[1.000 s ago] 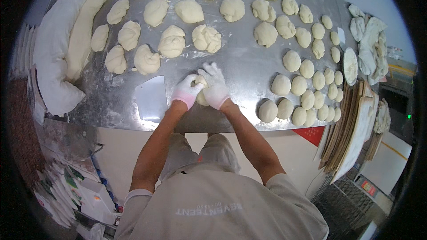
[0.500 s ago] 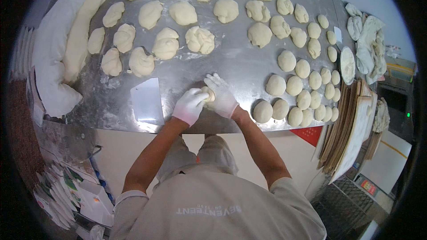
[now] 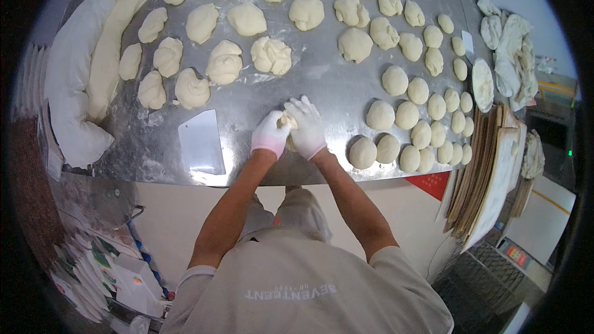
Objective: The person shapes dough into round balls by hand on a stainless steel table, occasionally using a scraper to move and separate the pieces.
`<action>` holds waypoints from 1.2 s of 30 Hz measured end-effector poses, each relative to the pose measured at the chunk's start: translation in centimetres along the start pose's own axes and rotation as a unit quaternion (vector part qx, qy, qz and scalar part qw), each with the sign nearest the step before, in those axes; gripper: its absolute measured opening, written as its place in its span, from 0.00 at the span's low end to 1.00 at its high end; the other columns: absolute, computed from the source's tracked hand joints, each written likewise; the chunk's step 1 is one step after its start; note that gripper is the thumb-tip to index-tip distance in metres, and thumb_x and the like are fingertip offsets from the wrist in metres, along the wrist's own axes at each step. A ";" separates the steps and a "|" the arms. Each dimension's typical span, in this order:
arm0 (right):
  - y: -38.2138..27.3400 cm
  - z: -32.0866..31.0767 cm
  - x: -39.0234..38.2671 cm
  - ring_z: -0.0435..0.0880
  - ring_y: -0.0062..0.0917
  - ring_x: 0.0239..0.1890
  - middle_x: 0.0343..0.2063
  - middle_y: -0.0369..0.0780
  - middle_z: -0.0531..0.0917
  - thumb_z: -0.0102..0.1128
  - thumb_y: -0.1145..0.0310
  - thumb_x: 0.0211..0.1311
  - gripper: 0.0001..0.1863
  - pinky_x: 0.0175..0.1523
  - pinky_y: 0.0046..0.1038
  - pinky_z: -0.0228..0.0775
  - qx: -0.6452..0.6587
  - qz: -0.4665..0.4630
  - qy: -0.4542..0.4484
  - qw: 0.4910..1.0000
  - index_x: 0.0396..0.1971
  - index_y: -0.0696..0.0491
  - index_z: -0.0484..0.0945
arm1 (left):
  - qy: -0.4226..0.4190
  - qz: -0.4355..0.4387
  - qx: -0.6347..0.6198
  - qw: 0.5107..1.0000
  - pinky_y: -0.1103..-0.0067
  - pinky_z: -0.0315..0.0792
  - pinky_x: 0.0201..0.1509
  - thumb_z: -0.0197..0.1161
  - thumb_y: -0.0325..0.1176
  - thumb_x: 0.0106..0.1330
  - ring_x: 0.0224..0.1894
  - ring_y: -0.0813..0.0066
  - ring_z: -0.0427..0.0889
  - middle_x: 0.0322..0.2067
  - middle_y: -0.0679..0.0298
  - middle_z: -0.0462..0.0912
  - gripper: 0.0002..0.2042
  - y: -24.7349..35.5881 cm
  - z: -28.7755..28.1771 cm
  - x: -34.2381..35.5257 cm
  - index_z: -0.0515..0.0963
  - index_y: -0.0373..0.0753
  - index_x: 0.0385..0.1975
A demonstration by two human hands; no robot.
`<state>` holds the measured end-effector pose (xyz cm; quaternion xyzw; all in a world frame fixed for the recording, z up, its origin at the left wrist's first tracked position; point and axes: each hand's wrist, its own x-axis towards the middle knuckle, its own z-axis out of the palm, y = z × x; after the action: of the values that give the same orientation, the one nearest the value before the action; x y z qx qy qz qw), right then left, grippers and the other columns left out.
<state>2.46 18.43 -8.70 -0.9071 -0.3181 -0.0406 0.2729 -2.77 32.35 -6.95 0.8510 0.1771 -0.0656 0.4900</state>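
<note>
My white-gloved left hand (image 3: 270,133) has its fingers curled against a small pale dough piece (image 3: 286,124) on the steel worktop (image 3: 328,71). My gloved right hand (image 3: 304,127) cups the same piece from the right, its fingers extended over the top, hiding much of it. A flat metal scraper (image 3: 201,142) lies to the left of my hands. Several rough dough lumps (image 3: 224,62) sit beyond and to the left, and several smoother round balls (image 3: 380,114) are grouped to the right.
A long dough strip (image 3: 108,49) beside white cloth (image 3: 77,86) runs along the left side. An oval floury dish (image 3: 482,85) and crumpled cloths (image 3: 513,55) sit at the right end. Stacked boards (image 3: 482,173) stand right of the table's front edge.
My hands have shifted and re-gripped around the dough, moving slightly down, then back up and left. The worktop's contents appear a little further left in the picture as the view moves.
</note>
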 end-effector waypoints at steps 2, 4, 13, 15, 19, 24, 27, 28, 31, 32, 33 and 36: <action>0.8 -1.6 0.0 0.69 0.45 0.63 0.57 0.48 0.74 0.65 0.64 0.54 0.31 0.68 0.39 0.59 0.274 0.097 -0.132 0.948 0.58 0.57 0.70 | -0.031 0.053 0.028 0.998 0.64 0.72 0.50 0.59 0.34 0.63 0.48 0.53 0.78 0.39 0.53 0.79 0.13 0.1 -0.1 -0.6 0.77 0.47 0.47; 1.3 -3.3 -0.3 0.69 0.44 0.63 0.56 0.48 0.75 0.66 0.67 0.56 0.29 0.67 0.38 0.60 0.445 0.169 -0.208 0.855 0.58 0.56 0.70 | -0.069 0.127 0.008 0.989 0.65 0.73 0.48 0.60 0.33 0.62 0.47 0.54 0.79 0.39 0.53 0.78 0.12 0.0 -0.6 -1.7 0.77 0.49 0.46; 1.5 -3.8 -1.0 0.67 0.50 0.64 0.56 0.50 0.75 0.64 0.68 0.48 0.31 0.70 0.41 0.56 0.196 0.053 -0.102 0.974 0.57 0.57 0.72 | -0.016 0.104 -0.037 0.994 0.66 0.74 0.49 0.64 0.32 0.59 0.44 0.52 0.80 0.34 0.53 0.80 0.15 -0.9 2.0 -1.1 0.77 0.39 0.46; 3.0 -2.8 -3.2 0.68 0.50 0.63 0.56 0.51 0.75 0.66 0.68 0.48 0.30 0.69 0.41 0.57 0.185 0.057 -0.121 0.974 0.55 0.57 0.73 | -0.029 0.208 -0.036 0.977 0.67 0.74 0.49 0.63 0.32 0.60 0.45 0.53 0.80 0.36 0.54 0.80 0.13 0.1 2.1 -2.0 0.78 0.38 0.45; 2.6 -1.8 -3.3 0.72 0.49 0.60 0.57 0.50 0.74 0.69 0.67 0.50 0.29 0.65 0.41 0.62 0.091 0.038 -0.014 0.995 0.55 0.57 0.74 | 0.006 0.061 -0.016 0.998 0.70 0.76 0.50 0.60 0.29 0.63 0.45 0.57 0.81 0.40 0.55 0.80 0.11 1.9 2.7 -1.1 0.79 0.37 0.44; 2.5 -5.0 -2.0 0.74 0.47 0.57 0.56 0.51 0.75 0.68 0.68 0.51 0.30 0.63 0.40 0.65 0.486 0.313 -0.162 0.800 0.57 0.57 0.73 | -0.098 -0.013 -0.133 0.986 0.66 0.74 0.53 0.61 0.35 0.62 0.45 0.56 0.81 0.40 0.55 0.79 0.19 3.2 1.8 -1.2 0.75 0.45 0.55; 4.1 -2.9 -4.0 0.70 0.47 0.62 0.58 0.49 0.74 0.63 0.69 0.50 0.28 0.66 0.42 0.60 0.198 0.134 -0.076 0.968 0.56 0.55 0.74 | -0.036 0.077 -0.009 0.996 0.65 0.74 0.50 0.61 0.35 0.62 0.41 0.51 0.81 0.39 0.54 0.78 0.16 3.2 3.1 -1.1 0.75 0.44 0.50; 4.4 -2.4 -4.8 0.69 0.47 0.63 0.59 0.48 0.74 0.61 0.70 0.50 0.28 0.67 0.43 0.59 0.129 0.100 -0.044 0.986 0.56 0.54 0.74 | -0.016 0.071 0.010 0.997 0.64 0.75 0.49 0.61 0.35 0.62 0.41 0.49 0.81 0.38 0.54 0.78 0.16 3.9 3.6 -1.4 0.75 0.43 0.49; 4.5 -3.2 -3.6 0.66 0.49 0.65 0.57 0.50 0.75 0.65 0.70 0.46 0.31 0.68 0.43 0.58 0.098 0.059 -0.031 0.993 0.55 0.56 0.74 | -0.064 -0.007 0.001 0.998 0.65 0.73 0.49 0.62 0.36 0.61 0.47 0.50 0.79 0.37 0.53 0.80 0.13 3.0 4.1 0.5 0.77 0.43 0.46; 4.5 -3.6 -3.4 0.65 0.50 0.66 0.57 0.50 0.75 0.66 0.71 0.45 0.32 0.68 0.43 0.58 0.102 0.054 -0.042 0.992 0.55 0.56 0.73 | -0.074 -0.019 -0.008 0.997 0.66 0.73 0.49 0.62 0.36 0.61 0.48 0.50 0.78 0.38 0.53 0.81 0.13 2.5 4.2 0.8 0.77 0.43 0.44; 4.1 -5.0 -3.6 0.65 0.50 0.65 0.58 0.50 0.74 0.66 0.68 0.45 0.31 0.68 0.43 0.58 0.140 0.093 -0.083 0.982 0.55 0.56 0.74 | -0.129 0.082 -0.016 0.988 0.66 0.73 0.49 0.62 0.36 0.61 0.49 0.50 0.79 0.40 0.52 0.81 0.13 1.8 4.1 0.6 0.77 0.41 0.44; 5.2 -3.5 -5.1 0.65 0.49 0.66 0.59 0.50 0.73 0.69 0.62 0.42 0.34 0.69 0.42 0.58 0.135 0.095 -0.093 0.982 0.54 0.55 0.74 | -0.103 0.277 -0.026 0.955 0.66 0.73 0.49 0.63 0.34 0.60 0.48 0.51 0.79 0.44 0.52 0.81 0.15 2.8 4.4 -1.2 0.77 0.40 0.46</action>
<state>1.91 10.39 -9.45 -0.8878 -0.2568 0.1130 0.3649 -2.59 27.02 -6.61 0.8424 -0.1155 -0.0099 0.5262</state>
